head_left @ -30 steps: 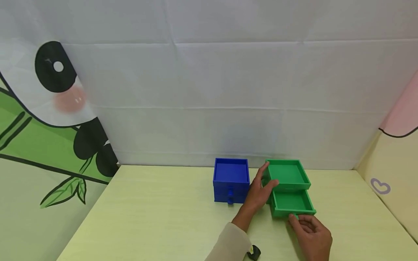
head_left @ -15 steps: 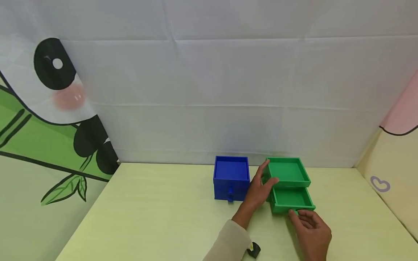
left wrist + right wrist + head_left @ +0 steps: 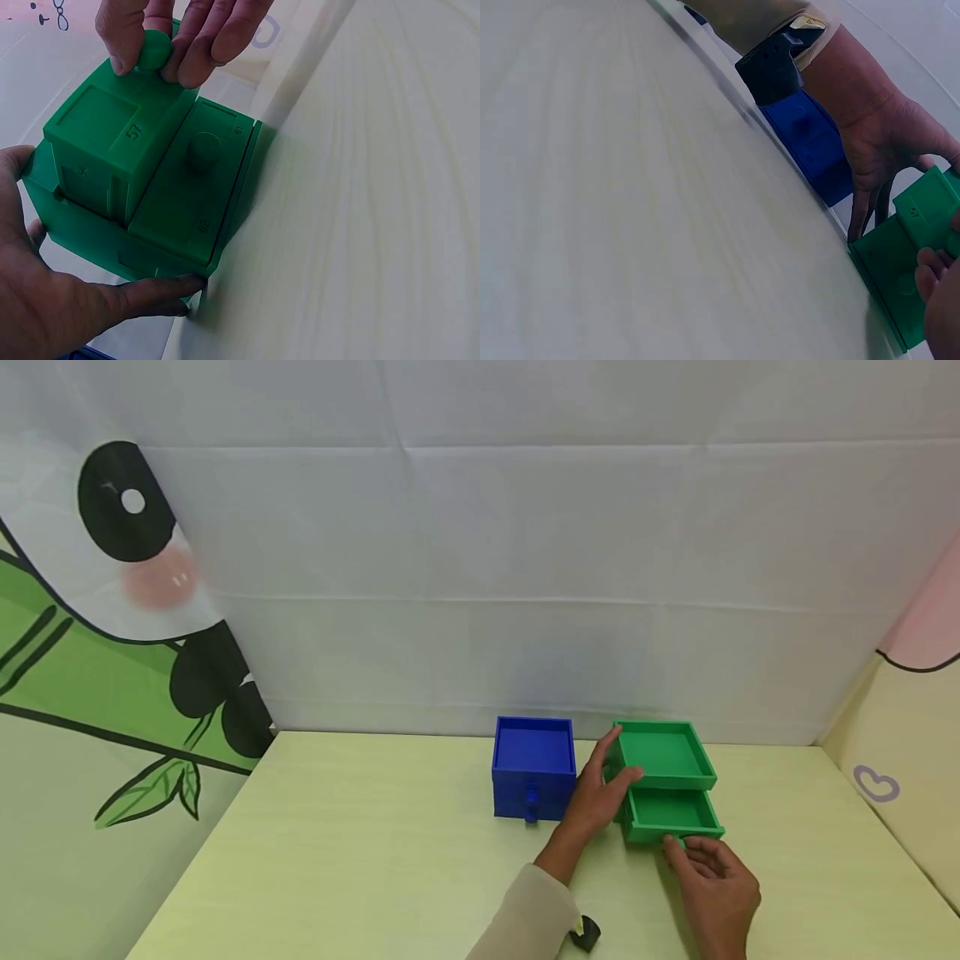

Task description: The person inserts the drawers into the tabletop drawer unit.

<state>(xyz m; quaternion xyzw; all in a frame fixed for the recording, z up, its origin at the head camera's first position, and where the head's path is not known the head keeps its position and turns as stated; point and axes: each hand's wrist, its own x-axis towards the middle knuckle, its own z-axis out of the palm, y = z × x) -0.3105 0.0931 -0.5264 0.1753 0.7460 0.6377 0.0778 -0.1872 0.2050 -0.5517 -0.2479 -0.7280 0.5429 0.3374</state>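
A small green drawer box stands on the table, its upper drawer pulled partly out. My right hand pinches that drawer's round knob between thumb and fingers. On the box's left side, my left hand holds the casing, its thumb over the top front edge. The lower green drawer, flush with the casing, shows in the left wrist view. Beside the left hand sits a blue drawer box with its drawers in. Most of my right hand is out of the right wrist view.
The pale yellow table ends at a whitish cloth backdrop just behind both boxes. Printed side panels stand left and right. A dark wrist device is strapped at the left sleeve.
The upper green drawer has slid slightly inward, with my right hand moving along on its knob. My left hand keeps its place on the casing. The head view has tilted slightly.
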